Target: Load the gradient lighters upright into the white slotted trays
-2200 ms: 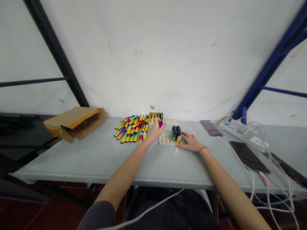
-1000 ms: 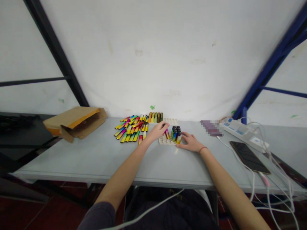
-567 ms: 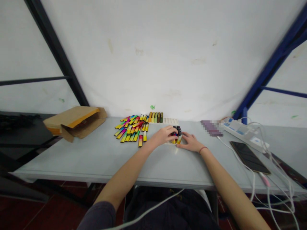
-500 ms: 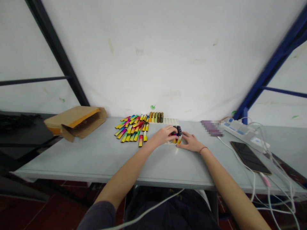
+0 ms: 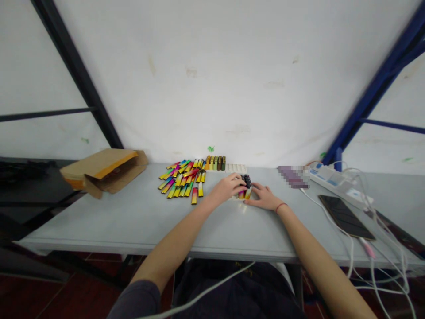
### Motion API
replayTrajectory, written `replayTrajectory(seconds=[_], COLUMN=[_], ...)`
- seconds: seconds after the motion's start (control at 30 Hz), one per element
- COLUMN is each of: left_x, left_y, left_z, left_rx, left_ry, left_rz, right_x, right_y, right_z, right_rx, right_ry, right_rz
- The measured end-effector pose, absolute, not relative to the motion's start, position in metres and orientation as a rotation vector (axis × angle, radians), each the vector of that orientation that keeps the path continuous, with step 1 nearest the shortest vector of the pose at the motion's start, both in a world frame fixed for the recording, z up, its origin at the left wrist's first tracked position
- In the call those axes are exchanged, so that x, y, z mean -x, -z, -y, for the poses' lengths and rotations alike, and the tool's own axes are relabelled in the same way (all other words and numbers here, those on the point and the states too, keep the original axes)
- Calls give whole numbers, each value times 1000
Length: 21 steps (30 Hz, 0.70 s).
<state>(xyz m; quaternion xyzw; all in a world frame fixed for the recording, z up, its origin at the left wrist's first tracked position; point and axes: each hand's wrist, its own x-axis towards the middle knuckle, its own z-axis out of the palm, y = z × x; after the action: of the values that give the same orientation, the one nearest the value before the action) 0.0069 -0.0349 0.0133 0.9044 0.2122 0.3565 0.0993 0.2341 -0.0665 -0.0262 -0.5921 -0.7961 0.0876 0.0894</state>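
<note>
In the middle of the table stands a group of upright lighters (image 5: 247, 181) with black tops and bright, colour-graded bodies, set in a white slotted tray (image 5: 233, 199). My left hand (image 5: 228, 186) is curled over the group's left side, fingers closed on a lighter that they mostly hide. At the right side, my right hand (image 5: 264, 197) steadies the group, its thumb in front and fingers behind. To the left lies a loose pile of shiny multicoloured lighters (image 5: 181, 182). Behind my left hand, more lighters (image 5: 215, 163) stand in rows, beside another white slotted tray (image 5: 236, 168).
An opened cardboard box (image 5: 104, 170) lies at the left. On the right are a phone (image 5: 347, 217), a partly blurred purple item (image 5: 292, 177), a white power strip (image 5: 338, 186) and tangled white cables. The wall (image 5: 232, 88) rises behind the table.
My left fingers have shifted slightly over the lighters, and a pink-purple body now shows beneath them. My right hand stays in place. The camera view has moved slightly.
</note>
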Motion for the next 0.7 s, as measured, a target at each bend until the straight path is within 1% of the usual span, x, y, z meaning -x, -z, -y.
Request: replayTrajectory(seconds=[0.1,0.2,0.33,0.43,0.5,0.6,0.7], left_x=[-2,18,72,110,124,131,129], left_y=[-26,-48,-65,-56,-44,-29,-24], left_z=[35,33,34,42,48,49,45], left_rx=[-2734,-2713,-2661,-2577,-2553,-2599,-2678], left_ry=[-927,-746,-306,38,64,-5,-55], left_rz=[-649,-851,-1211,-1375,-1377,-1331,-1324], right_x=[-234,-233,-232,-231,-231,-231,-232], right_y=[26,27,26,26,25,26,26], right_z=[66,66,66,67,67,67,67], right_rx=[1768,1785,1786,1779,1773,1777,1765], right_ry=[-262,-263,-281,-294,-296,-298,-303], right_rz=[2371,2372,2363,2355,2355,2348,2342])
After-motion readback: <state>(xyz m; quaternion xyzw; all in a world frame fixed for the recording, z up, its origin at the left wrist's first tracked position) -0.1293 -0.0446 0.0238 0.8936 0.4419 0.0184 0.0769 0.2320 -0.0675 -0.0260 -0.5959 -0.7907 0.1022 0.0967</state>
